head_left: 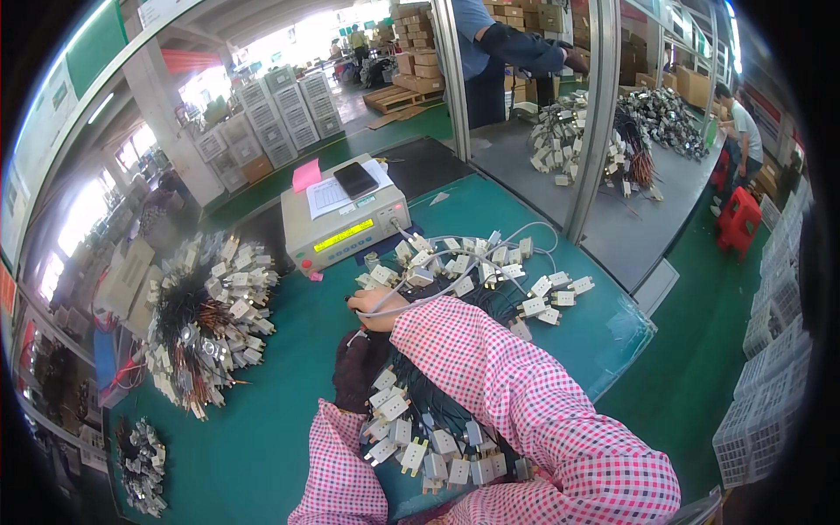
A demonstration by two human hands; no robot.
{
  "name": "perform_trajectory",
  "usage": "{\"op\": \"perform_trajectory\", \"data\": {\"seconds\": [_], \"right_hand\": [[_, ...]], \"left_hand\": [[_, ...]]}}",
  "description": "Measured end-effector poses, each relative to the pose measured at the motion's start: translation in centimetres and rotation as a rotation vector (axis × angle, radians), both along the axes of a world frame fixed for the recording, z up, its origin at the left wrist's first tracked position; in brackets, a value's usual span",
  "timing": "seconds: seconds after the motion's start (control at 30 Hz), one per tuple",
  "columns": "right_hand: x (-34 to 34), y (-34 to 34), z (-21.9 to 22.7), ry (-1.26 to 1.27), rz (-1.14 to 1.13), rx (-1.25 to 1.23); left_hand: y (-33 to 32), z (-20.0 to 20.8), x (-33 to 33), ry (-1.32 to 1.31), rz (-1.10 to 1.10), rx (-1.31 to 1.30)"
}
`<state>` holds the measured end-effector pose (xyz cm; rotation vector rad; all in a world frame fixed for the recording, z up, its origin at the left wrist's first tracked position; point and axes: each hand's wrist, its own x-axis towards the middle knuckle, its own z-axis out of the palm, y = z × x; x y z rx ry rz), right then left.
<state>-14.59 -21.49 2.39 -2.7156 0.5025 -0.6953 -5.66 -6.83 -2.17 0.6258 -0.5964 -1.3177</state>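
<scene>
My right hand, bare, is closed in front of the beige test instrument. A grey cable runs beside its fingers, and what they grip is hidden. My left hand, in a dark glove, sits just below it, its fingers curled toward the right hand and hard to make out. White plugs with metal prongs and black cords lie beneath my right forearm. Further plugs spread on the green table beyond that arm. A grey lead comes from the instrument's front, which has a lit yellow display.
A large heap of corded plugs stands at the left, with a smaller bundle nearer. A phone lies on the instrument. Metal posts rise behind the table. White crates and a red stool stand right; co-workers are beyond.
</scene>
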Motion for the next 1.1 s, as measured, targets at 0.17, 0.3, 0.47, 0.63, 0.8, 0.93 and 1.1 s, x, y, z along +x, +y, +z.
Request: {"op": "perform_trajectory", "data": {"seconds": [0.17, 0.3, 0.47, 0.63, 0.8, 0.93, 1.1], "right_hand": [[-0.2, 0.2, -0.8, -0.107, 0.008, 0.08], [-0.2, 0.7, -0.7, -0.32, 0.029, 0.904], [-4.4, 0.0, 3.1, -0.55, 0.165, 1.427], [-5.0, -0.2, 4.9, -0.289, 0.318, 1.383], [-5.1, -0.3, 5.0, -0.144, 0.237, 1.438], [-5.1, -0.1, 5.4, -0.103, 0.266, 1.444], [-4.9, 0.0, 4.7, -0.086, 0.259, 1.39]], "left_hand": [[0.7, 0.6, -0.8, 0.071, 0.005, -0.101], [1.0, 0.4, -0.9, 0.257, -0.025, -0.09], [0.2, 1.1, 0.0, 0.082, 0.004, 0.029], [0.1, 2.8, 0.3, -0.099, 0.022, 0.107], [-0.3, 2.0, 0.3, 0.029, -0.008, 0.104], [0.1, 1.9, 0.6, -0.003, -0.059, 0.111], [-0.3, 2.7, 0.6, 0.014, -0.091, 0.116]]}}
